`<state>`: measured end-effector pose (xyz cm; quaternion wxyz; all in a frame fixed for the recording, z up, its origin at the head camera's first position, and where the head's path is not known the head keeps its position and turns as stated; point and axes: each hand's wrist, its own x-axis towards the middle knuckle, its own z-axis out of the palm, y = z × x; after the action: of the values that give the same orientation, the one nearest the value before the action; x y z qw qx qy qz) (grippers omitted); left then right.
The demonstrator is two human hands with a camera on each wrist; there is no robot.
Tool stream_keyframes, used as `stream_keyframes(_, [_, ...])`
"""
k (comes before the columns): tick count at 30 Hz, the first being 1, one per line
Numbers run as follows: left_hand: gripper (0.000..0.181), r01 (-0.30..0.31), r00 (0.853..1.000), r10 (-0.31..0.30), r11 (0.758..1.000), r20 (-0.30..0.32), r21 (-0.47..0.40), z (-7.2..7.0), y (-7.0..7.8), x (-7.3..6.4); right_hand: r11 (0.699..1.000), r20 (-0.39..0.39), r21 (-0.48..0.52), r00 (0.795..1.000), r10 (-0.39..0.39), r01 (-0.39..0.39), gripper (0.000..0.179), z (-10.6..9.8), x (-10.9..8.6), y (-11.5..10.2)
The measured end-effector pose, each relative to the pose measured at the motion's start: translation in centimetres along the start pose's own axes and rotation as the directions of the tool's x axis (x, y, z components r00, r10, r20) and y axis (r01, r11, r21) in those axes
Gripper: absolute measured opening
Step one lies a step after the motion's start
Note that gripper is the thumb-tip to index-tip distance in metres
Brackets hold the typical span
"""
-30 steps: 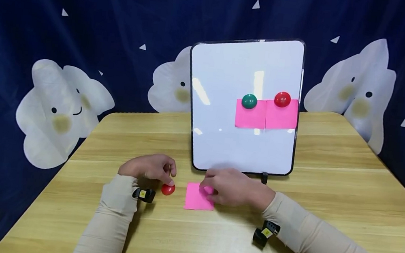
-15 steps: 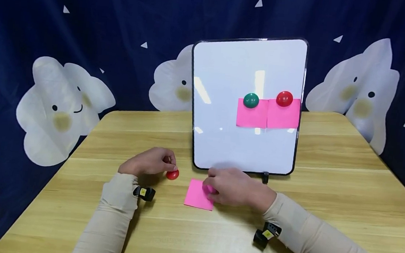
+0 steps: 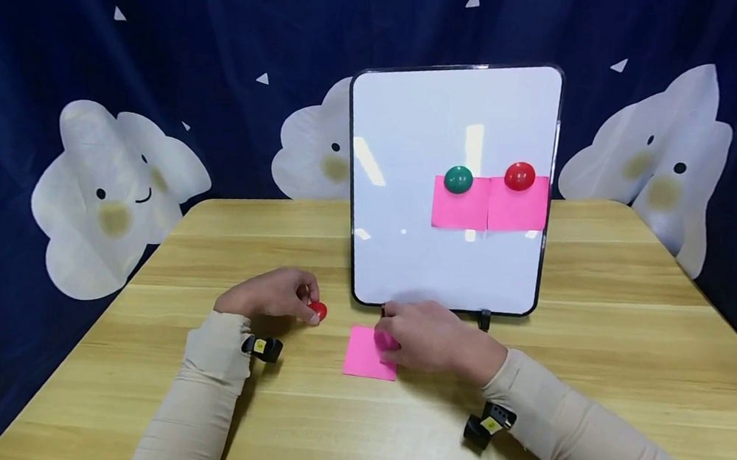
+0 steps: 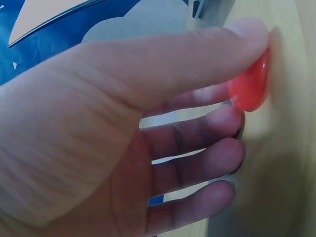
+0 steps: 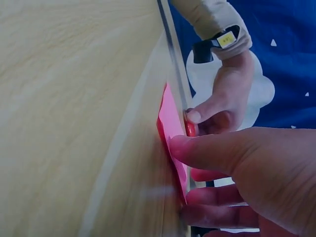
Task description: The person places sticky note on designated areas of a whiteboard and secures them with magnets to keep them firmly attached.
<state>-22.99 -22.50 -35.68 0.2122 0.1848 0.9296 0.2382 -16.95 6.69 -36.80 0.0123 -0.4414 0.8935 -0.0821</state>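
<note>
My left hand [image 3: 272, 295] pinches a glossy red round magnet [image 3: 319, 311] between thumb and index finger, low over the table. In the left wrist view the thumb partly covers that magnet [image 4: 251, 89], while the other fingers curl loosely beside it. My right hand [image 3: 434, 340] holds a square pink sticky note [image 3: 364, 357] by its right side, in front of the whiteboard. In the right wrist view the thumb lies on the face of the note [image 5: 170, 116], with fingers behind its edge. Part of the note is hidden under the right hand.
A whiteboard [image 3: 412, 123] with a black frame stands upright on the wooden table [image 3: 297, 416]. Two pink notes hang side by side on it, under a green magnet [image 3: 458, 180] and a red magnet [image 3: 520, 176]. Behind is a dark blue curtain [image 3: 229, 17] with cloud shapes.
My left hand has brought the red magnet up and slightly away from me, closer to the board. The pink note has turned a little and shifted slightly right with my right hand.
</note>
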Motion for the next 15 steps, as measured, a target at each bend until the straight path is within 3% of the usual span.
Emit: stream_keyframes(15, [0.023, 0.017, 0.999, -0.016, 1.000, -0.047, 0.013, 0.16, 0.37, 0.19, 0.998, 0.031, 0.055, 0.999, 0.018, -0.019, 0.017, -0.33, -0.15, 0.46])
